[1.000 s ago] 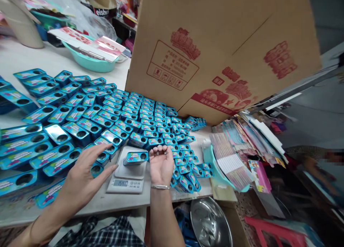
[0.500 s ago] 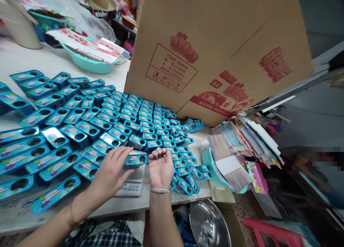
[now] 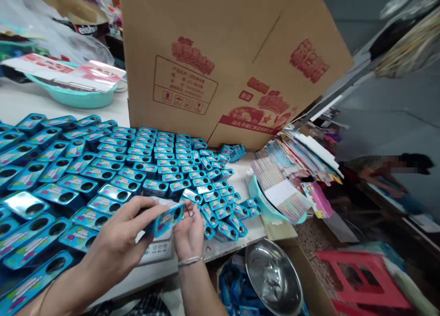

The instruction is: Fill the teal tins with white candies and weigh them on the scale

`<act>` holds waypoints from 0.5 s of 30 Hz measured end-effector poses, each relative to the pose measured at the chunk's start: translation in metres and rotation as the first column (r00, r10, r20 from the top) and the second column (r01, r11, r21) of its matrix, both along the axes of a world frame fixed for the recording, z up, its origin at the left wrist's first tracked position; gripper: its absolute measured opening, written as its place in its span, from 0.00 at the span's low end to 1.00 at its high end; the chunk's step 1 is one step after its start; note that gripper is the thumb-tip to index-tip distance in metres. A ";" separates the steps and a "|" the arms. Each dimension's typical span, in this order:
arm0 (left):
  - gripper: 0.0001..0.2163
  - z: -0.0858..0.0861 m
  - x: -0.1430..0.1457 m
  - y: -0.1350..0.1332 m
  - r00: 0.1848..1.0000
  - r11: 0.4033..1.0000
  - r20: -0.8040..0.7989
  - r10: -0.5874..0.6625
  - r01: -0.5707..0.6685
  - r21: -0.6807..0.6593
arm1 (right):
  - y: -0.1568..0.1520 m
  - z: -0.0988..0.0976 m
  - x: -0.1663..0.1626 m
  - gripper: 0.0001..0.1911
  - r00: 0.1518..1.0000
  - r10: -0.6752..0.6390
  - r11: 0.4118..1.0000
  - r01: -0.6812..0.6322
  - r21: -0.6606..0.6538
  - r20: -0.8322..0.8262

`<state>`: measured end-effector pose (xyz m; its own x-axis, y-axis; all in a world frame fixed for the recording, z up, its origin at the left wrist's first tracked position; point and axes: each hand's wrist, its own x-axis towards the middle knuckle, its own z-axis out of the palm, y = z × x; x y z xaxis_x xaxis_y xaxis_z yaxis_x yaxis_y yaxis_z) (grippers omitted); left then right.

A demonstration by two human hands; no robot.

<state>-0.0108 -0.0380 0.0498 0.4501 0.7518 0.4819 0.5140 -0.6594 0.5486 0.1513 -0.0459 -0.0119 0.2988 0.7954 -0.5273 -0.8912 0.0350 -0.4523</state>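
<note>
My left hand (image 3: 123, 233) grips a small blue tin (image 3: 165, 222) with a round hole in its top, between thumb and fingers. The tin is tilted above a white digital scale (image 3: 156, 252), whose buttons show below it. My right hand (image 3: 189, 231) is turned palm up against the tin's right end, its fingers curled closed. Whatever lies in those fingers is too small to make out. Rows of similar blue tins (image 3: 99, 174) with dark round holes stand on the table around both hands.
A big cardboard box (image 3: 220, 45) stands behind the tins. Right of them is a turquoise basin (image 3: 256, 192) with printed sheets. A steel bowl (image 3: 271, 274) sits below the table edge, near a red stool (image 3: 364, 279). Another person (image 3: 388, 169) is at the far right.
My left hand has closed on the tin at the scale and lifted and tilted it towards my right hand. My right hand stays curled, now by the tin's end. The view has shifted right.
</note>
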 end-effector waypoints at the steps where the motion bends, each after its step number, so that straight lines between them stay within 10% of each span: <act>1: 0.25 0.003 0.003 0.003 0.999 0.999 -0.049 -0.024 0.025 0.025 | 0.002 0.001 -0.003 0.09 1.000 0.008 1.000 -0.008 0.009 -0.027; 15: 0.21 -0.005 0.011 0.007 0.991 0.998 -0.136 0.005 0.003 0.064 | -0.004 0.020 -0.010 0.10 0.980 0.013 1.000 -0.012 0.009 -0.200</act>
